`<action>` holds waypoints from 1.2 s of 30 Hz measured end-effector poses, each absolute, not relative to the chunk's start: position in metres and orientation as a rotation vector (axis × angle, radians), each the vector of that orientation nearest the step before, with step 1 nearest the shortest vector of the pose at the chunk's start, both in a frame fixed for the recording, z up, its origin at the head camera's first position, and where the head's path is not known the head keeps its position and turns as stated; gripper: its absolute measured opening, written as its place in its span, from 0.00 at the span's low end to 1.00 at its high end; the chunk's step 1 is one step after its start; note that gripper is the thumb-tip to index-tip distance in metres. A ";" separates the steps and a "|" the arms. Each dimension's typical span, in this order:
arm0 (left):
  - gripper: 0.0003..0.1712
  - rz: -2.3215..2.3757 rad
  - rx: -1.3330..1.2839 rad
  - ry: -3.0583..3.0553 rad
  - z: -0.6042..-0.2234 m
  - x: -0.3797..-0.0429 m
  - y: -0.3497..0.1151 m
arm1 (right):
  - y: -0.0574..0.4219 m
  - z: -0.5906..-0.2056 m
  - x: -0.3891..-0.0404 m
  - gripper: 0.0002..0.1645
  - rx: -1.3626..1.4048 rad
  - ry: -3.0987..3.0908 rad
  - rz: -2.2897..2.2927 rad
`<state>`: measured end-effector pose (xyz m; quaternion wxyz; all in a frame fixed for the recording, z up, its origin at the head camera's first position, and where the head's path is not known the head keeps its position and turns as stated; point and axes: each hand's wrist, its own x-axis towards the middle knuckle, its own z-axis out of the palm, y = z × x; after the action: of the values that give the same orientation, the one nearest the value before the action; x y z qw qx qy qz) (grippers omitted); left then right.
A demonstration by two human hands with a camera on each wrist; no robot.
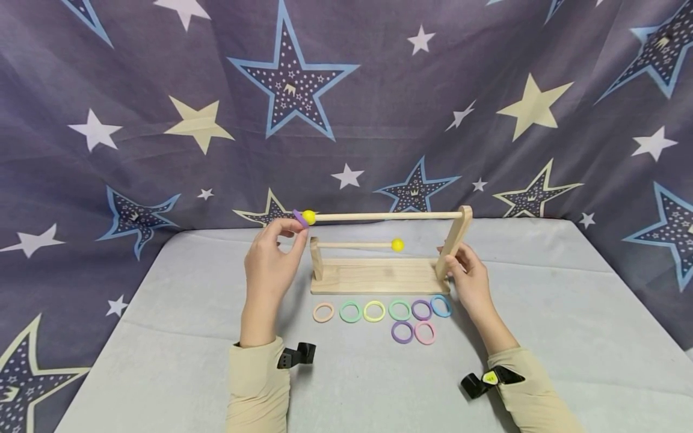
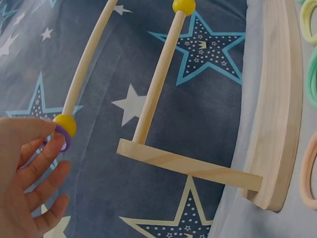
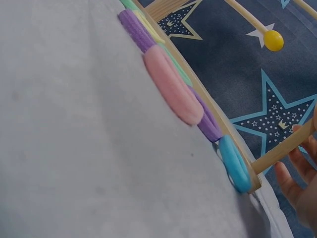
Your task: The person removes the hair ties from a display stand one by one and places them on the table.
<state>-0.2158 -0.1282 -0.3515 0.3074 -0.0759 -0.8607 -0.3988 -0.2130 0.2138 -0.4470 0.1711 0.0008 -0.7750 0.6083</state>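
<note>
A wooden stand (image 1: 379,278) has two horizontal rods, each ending in a yellow ball. My left hand (image 1: 272,258) pinches a purple ring (image 1: 300,219) between thumb and index finger. The ring is at the yellow ball (image 1: 308,218) on the free end of the upper rod (image 1: 384,216); in the left wrist view the purple ring (image 2: 63,138) touches or overlaps that ball. My right hand (image 1: 470,276) holds the taller upright (image 1: 455,242) at the stand's right end, thumb in front. The lower rod (image 1: 354,245) carries no ring.
Several coloured rings lie on the grey cloth in front of the base, among them a peach ring (image 1: 323,321), a yellow ring (image 1: 374,320), a pink ring (image 1: 425,342) and a blue ring (image 1: 450,313). A star-patterned curtain (image 1: 346,120) hangs behind.
</note>
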 end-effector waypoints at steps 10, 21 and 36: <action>0.05 -1.006 -0.388 -2.334 -0.340 -0.206 -0.131 | 0.215 -0.449 -0.215 0.23 -0.028 -2.216 1.726; 0.03 -1.099 -0.571 -2.436 -0.334 -0.199 -0.120 | 0.215 -0.450 -0.214 0.23 -0.017 -2.210 1.738; 0.02 -1.289 -0.679 -2.522 -0.341 -0.202 -0.105 | 0.203 -0.421 -0.198 0.23 0.040 -2.217 1.697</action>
<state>-0.2021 -0.1053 -0.3408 0.1143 -0.2317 -0.8603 -0.4396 -0.1976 0.2027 -0.4208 0.1738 0.0143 -0.7819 0.5985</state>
